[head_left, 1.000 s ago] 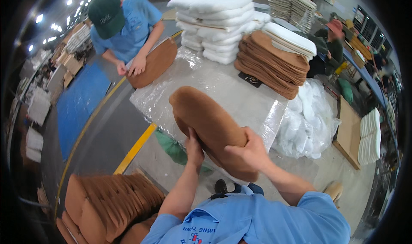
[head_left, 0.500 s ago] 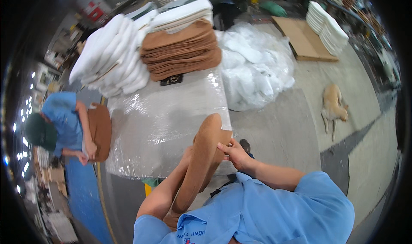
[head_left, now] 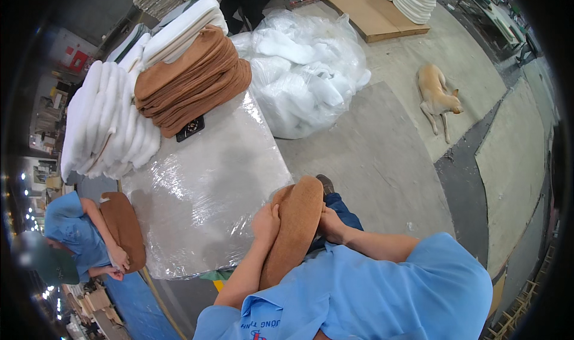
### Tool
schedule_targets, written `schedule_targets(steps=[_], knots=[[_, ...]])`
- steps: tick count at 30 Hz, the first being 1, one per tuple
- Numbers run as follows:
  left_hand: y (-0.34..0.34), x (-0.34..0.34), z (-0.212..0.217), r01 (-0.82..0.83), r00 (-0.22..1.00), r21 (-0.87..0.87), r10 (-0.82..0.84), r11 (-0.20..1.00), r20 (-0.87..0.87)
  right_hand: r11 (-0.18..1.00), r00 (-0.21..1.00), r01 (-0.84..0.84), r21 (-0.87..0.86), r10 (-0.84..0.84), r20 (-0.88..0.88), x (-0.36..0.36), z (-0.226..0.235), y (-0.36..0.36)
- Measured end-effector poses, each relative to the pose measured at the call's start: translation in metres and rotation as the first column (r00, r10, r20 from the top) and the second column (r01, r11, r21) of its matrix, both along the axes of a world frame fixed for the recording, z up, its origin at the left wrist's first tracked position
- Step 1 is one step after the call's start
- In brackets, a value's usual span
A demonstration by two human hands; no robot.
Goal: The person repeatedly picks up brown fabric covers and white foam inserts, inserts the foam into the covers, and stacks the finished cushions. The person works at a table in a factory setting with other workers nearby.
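A brown fabric-covered cushion (head_left: 297,229), long and rounded, stands tilted against my front, above the near right corner of the wrapped table. My left hand (head_left: 266,222) is closed on its left edge, the fingers tucked into a fold. On the other side my right hand (head_left: 330,223) grips the right edge, its fingertips partly hidden behind the cushion. The plastic-wrapped table (head_left: 203,202) lies ahead and to the left. On its far part sits a stack of brown covers (head_left: 191,80), with a flat black object (head_left: 190,129) at its foot.
White padded pieces (head_left: 104,122) are piled beside the brown stack. A big clear bag of white padding (head_left: 305,71) stands right of the table. At left a co-worker (head_left: 81,229) handles another brown cushion (head_left: 124,229). A dog (head_left: 438,95) lies on the floor, near a cardboard sheet (head_left: 365,14).
The cushion has turned more upright and come closer to me, its top moving down. Both hands stay on it, the right lower and further behind. My view has swung right.
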State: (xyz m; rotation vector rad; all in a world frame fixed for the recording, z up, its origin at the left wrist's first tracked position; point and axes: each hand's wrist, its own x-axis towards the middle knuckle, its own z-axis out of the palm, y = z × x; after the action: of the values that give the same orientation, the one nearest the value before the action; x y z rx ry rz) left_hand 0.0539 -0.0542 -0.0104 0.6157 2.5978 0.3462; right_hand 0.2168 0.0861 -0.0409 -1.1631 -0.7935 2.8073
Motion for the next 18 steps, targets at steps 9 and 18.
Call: schedule_targets(steps=[9, 18], knots=[[0.064, -0.029, -0.004, -0.133, 0.985, 0.093, 0.121, 0.987, 0.124, 0.93, 0.927, 0.292, -0.225, -0.217, 0.307, -0.046, -0.015, 0.017], [0.067, -0.012, -0.046, -0.111, 0.964, 0.282, 0.172, 0.953, -0.203, 0.952, 0.888, 0.264, -0.153, -0.178, 0.423, -0.074, -0.032, 0.015]])
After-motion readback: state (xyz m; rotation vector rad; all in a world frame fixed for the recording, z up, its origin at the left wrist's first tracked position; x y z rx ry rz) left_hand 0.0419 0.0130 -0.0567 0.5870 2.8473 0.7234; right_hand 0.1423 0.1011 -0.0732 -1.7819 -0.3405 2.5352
